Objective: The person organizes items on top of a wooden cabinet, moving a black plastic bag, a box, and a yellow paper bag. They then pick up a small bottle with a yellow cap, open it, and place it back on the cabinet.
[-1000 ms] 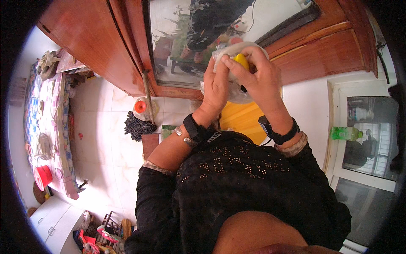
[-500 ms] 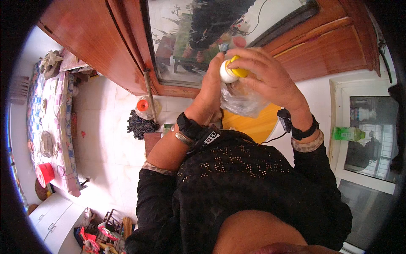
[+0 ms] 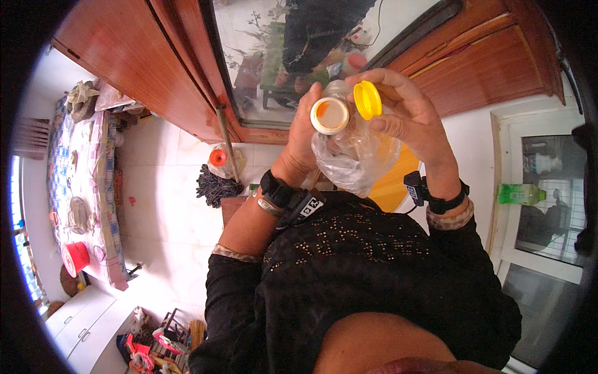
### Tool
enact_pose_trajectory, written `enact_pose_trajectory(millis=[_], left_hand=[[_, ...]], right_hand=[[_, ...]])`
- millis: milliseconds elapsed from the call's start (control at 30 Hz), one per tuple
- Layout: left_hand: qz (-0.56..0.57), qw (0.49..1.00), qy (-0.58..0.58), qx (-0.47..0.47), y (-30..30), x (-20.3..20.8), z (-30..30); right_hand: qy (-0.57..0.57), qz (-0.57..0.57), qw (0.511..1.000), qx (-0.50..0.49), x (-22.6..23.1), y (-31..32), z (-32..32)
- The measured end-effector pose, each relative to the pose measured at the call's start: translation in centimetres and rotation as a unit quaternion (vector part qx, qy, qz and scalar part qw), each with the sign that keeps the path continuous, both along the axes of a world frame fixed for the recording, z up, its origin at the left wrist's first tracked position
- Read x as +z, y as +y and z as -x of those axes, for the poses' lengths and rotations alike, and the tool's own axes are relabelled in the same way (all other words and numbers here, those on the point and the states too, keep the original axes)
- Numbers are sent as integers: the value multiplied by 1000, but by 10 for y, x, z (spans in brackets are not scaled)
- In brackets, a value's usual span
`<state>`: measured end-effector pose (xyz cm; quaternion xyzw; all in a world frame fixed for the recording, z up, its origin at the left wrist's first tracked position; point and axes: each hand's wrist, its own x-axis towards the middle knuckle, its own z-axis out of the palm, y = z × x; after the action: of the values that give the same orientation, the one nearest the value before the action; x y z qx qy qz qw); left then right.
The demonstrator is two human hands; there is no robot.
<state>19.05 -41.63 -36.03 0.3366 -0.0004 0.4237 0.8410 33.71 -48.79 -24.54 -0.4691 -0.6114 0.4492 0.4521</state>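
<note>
My left hand (image 3: pixel 301 140) is closed round a small white bottle (image 3: pixel 330 116), whose round top faces up at me. An orange smear shows on one side inside its pale rim. To its right, my right hand (image 3: pixel 408 115) pinches a yellow screw cap (image 3: pixel 367 101) between thumb and fingers, its ridged hollow inside toward the bottle. Cap and bottle are apart. A crumpled clear plastic bag (image 3: pixel 355 159) hangs below and between my hands; I cannot tell which hand holds it or what is in it. The bottle's body is mostly hidden.
Ahead stands a reddish-brown wooden cabinet (image 3: pixel 464 68) with a reflective glass panel (image 3: pixel 268 37). A mop (image 3: pixel 218 187) leans on it at left, beside an orange-lidded container (image 3: pixel 218 157). A yellow tabletop (image 3: pixel 398 181) lies below my hands. A green bottle (image 3: pixel 521 194) stands by the right window.
The yellow cap has come away from the white bottle with my right hand, baring the bottle's top. My left hand has tilted the bottle toward me.
</note>
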Motion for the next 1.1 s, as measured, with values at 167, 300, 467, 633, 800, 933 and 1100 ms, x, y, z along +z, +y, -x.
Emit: enact_pose_trajectory(millis=[167,300,467,633,800,933,1100], left_hand=[[25,997,78,-1,-3,8,-1],[181,972,-8,-150,4,13,-1],[215,961,80,-153,15,15,13],[258,938,92,-210,26,30,23],[128,968,169,-133,32,52,32],[203,943,239,-115,46,54,22],[11,976,219,-1,42,50,23]], right_hand=[[36,15,999,-22,-8,-3,-1],[35,6,999,-29,-11,-5,-2],[53,-32,997,-41,-16,-2,3],[15,-69,996,-55,-15,1,7],[-17,-144,988,-54,-8,-2,12],[-88,-133,984,-86,-6,-2,15],[-36,-172,982,-71,-3,-3,13]])
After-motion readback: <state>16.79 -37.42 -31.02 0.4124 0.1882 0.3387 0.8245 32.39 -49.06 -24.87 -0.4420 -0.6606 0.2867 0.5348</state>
